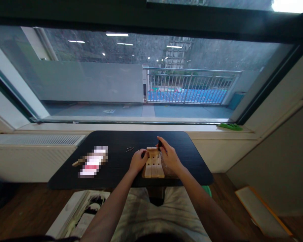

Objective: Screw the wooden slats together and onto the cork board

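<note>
A small pale wooden piece point(154, 170) made of slats with several dark holes lies near the front edge of the black table. My left hand point(138, 161) grips its left side near the far end, thumb and fingers bent against the wood. Over its far right corner, my right hand point(170, 155) is closed around a short black-handled tool point(160, 144), its tip hidden by the fingers and the wood. Clear crinkled plastic point(166, 166) shows under my right hand. A few thin metal screws or pins point(129, 149) lie to the left, beyond my left hand.
The black table point(116, 137) stands against a window sill. At its left lie a blurred-out white and pink item point(93, 164) and a wooden stick point(77, 163). An opened white box point(73, 208) sits low at the left, and a green object point(229, 126) rests on the sill.
</note>
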A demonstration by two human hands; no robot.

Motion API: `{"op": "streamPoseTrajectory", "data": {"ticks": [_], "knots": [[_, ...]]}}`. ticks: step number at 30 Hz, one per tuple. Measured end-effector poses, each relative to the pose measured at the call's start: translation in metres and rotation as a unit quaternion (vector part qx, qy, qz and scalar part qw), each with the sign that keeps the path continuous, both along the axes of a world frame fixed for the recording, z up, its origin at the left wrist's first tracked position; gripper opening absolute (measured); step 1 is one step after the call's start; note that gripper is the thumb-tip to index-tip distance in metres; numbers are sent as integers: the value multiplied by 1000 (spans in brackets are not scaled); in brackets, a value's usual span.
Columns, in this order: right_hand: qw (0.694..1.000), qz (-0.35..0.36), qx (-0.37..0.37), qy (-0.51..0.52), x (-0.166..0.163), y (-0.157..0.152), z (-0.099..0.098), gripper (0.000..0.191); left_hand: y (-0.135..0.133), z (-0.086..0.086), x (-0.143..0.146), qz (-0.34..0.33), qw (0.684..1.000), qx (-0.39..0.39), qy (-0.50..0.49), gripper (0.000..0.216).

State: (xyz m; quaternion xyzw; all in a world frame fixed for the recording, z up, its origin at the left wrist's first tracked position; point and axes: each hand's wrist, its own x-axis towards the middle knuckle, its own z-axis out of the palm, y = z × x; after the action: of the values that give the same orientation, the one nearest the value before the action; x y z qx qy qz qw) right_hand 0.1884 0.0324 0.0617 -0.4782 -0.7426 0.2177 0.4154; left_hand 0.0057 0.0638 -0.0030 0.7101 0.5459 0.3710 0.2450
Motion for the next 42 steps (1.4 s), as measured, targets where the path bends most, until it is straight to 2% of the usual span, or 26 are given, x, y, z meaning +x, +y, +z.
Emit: {"op": "streamPoseTrajectory", "data": {"ticks": [5, 8, 26, 42], "knots": [[997, 18, 61, 52, 1, 6, -8, 51, 1, -1, 1, 0, 1000, -3, -3, 23], [995, 27, 73, 54, 1, 8, -10, 51, 1, -2, 0, -1, 1000, -1, -4, 23], [998, 13, 62, -3, 5, 5, -5, 49, 0, -2, 0, -1, 1000, 2, -4, 24], [997, 29, 65, -5, 8, 7, 0, 49, 0, -3, 0, -1, 1000, 5, -4, 24]]}}
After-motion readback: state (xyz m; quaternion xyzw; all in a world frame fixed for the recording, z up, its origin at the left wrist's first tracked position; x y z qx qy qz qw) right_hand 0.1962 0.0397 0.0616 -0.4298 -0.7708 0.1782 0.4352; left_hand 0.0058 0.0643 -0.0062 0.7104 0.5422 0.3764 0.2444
